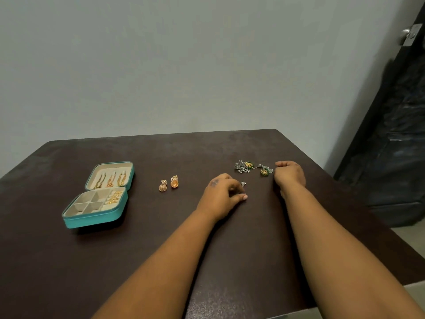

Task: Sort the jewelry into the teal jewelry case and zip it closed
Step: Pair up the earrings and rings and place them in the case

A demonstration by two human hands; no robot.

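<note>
The teal jewelry case [96,203] lies open well left of the left hand [220,196], whose curled grip touches a small silver piece [243,183]. The right hand [290,174], loosely curled, holds nothing beside green-and-silver earrings [253,168]; gold jhumkas [169,183] sit on the tabletop [138,249].

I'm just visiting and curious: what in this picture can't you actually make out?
- Head view: whether the left hand grips the small silver piece; curled fingers hide the contact.
- The right hand palm side; its back hides it.
- The teal jewelry case zipper: too small.
</note>
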